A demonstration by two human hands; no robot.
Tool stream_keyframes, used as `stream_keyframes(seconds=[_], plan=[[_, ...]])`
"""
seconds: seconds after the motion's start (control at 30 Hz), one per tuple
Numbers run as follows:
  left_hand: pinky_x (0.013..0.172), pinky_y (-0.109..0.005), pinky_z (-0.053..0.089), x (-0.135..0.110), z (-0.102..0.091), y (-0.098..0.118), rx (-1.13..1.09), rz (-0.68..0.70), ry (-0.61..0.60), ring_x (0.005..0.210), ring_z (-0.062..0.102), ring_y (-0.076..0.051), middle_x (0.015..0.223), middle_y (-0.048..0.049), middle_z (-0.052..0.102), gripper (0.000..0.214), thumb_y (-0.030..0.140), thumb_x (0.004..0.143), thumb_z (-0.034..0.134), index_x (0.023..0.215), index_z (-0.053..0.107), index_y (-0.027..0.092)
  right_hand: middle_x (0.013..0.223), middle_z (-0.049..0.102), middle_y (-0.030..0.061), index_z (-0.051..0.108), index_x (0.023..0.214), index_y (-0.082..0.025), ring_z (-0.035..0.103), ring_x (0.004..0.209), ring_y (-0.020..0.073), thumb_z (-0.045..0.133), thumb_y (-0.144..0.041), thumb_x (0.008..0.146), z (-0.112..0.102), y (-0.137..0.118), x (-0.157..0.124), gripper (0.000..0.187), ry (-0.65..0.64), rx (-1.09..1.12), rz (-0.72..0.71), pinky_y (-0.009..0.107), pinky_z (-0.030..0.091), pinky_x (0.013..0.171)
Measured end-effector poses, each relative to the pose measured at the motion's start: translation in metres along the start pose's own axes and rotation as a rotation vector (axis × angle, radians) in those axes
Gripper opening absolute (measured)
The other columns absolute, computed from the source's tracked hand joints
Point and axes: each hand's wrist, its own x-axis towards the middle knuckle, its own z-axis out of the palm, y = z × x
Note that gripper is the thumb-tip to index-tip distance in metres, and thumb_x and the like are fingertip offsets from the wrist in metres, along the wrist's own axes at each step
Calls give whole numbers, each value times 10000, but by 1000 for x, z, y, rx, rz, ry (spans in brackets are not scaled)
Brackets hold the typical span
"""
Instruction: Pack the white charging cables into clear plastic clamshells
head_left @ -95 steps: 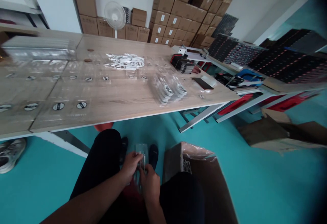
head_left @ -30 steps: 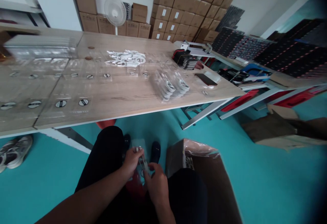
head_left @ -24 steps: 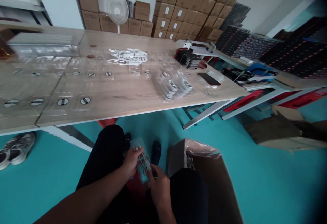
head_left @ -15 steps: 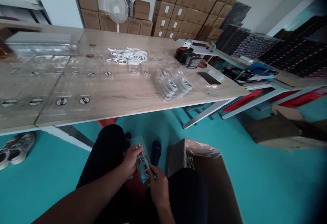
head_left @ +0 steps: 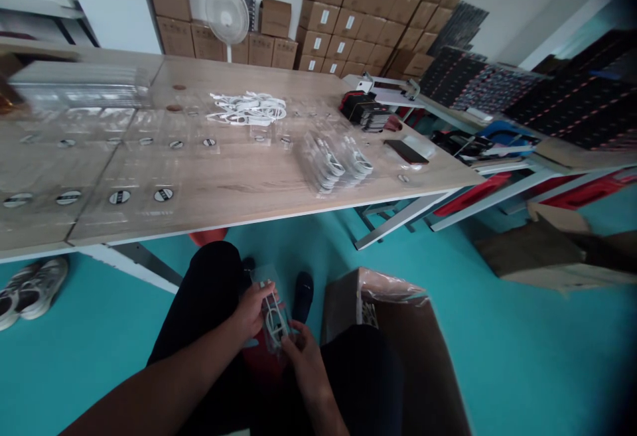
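Over my lap, a clear plastic case [head_left: 263, 275] lies between my hands with a coiled white cable [head_left: 273, 320] in it. My left hand [head_left: 250, 310] grips the case along its left side, thumb over the upper end of the cable. At the lower right, my right hand [head_left: 306, 360] is closed, with thumb and fingers pinching the case's edge near the cable's lower end. Whether the right fingertips also hold the cable is hard to make out.
The wooden table [head_left: 239, 187] ahead carries a pile of white cables [head_left: 251, 109], clear cases with cables [head_left: 333, 164], a stack of clear trays [head_left: 82, 84] and a dark phone-like slab [head_left: 407, 151]. An open cardboard box [head_left: 343, 303] stands by my right knee.
The cable now sits flatter inside the case, its loop showing more openly. My right hand has shifted slightly, and more of the case's upper end shows.
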Motion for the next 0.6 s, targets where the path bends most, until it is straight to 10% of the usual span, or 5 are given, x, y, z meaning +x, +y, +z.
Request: stream_keyframes(seconds=[0.23, 0.6], plan=[[662, -283, 544, -1, 4, 3, 74, -26, -77, 587, 578, -96, 675, 12, 586, 185, 201, 708, 741, 756, 571, 148, 648, 634, -12, 544, 1030, -158, 616, 598, 195, 670, -417, 679, 10, 15, 3, 453, 201, -154, -76, 324, 478, 616], [565, -240, 460, -8, 2, 1, 341, 6, -244, 547, 570, -112, 628, -1, 609, 316, 352, 609, 805, 711, 587, 146, 834, 711, 48, 618, 910, -181, 668, 790, 216, 702, -445, 684, 7, 0, 15, 357, 6, -13, -85, 311, 510, 674]])
